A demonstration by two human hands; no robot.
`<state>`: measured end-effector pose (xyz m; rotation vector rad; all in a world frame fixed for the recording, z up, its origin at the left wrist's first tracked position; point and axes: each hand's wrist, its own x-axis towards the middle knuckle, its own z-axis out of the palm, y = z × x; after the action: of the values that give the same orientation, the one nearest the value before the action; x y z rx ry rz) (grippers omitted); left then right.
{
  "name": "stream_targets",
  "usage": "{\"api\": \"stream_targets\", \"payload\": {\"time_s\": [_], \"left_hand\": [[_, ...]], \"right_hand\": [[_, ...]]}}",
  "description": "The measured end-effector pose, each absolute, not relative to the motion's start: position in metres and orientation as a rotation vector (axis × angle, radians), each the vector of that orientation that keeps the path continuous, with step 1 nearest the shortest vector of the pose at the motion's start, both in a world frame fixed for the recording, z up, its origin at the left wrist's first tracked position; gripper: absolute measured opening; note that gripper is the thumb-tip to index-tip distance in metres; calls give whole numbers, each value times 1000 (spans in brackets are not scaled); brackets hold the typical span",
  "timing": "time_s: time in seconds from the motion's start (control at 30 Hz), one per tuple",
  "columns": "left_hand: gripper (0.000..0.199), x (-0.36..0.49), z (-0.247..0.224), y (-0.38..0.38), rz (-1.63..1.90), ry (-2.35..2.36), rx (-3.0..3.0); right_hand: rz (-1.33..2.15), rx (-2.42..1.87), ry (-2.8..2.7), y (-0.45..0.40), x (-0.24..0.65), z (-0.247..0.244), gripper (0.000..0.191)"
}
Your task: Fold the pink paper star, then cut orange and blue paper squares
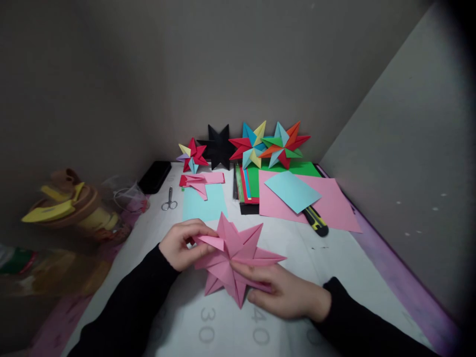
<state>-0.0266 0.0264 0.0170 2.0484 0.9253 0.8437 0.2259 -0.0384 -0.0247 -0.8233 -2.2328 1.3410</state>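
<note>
A pink folded-paper star (238,248) with several points is held just over the white table sheet. My left hand (188,243) pinches a pink paper flap at the star's upper left between thumb and fingers. From the lower right, my right hand (280,290) grips the star, its index finger lying near the centre and the thumb at the lower edge. Behind the star lie a light blue paper sheet (204,208) and several folded pink paper pieces (203,179). The fingers partly cover the star's left and right points.
Multicoloured stars (254,144) and a black star (219,147) lean on the wall. Small scissors (170,200) and a black phone (155,177) lie at left. A pink sheet (334,203), blue sheet (290,191) and box cutter (317,221) lie right. A cluttered pot (89,208) stands left.
</note>
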Motion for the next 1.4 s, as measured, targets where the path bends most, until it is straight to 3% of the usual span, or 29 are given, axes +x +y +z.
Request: {"api": "stream_targets", "payload": {"time_s": [0.33, 0.83, 1.03, 1.4], "left_hand": [[12, -28, 17, 29, 802, 950, 1930], [25, -18, 14, 20, 936, 1166, 1612], [6, -19, 14, 21, 1032, 1105, 1813], [15, -25, 10, 29, 837, 1066, 1941]], "right_hand": [[1295, -774, -2229, -39, 225, -21, 61], [1342, -814, -2237, -39, 225, -21, 60], [1353, -818, -2213, -39, 226, -22, 59], [1335, -758, -2202, -38, 225, -20, 68]]}}
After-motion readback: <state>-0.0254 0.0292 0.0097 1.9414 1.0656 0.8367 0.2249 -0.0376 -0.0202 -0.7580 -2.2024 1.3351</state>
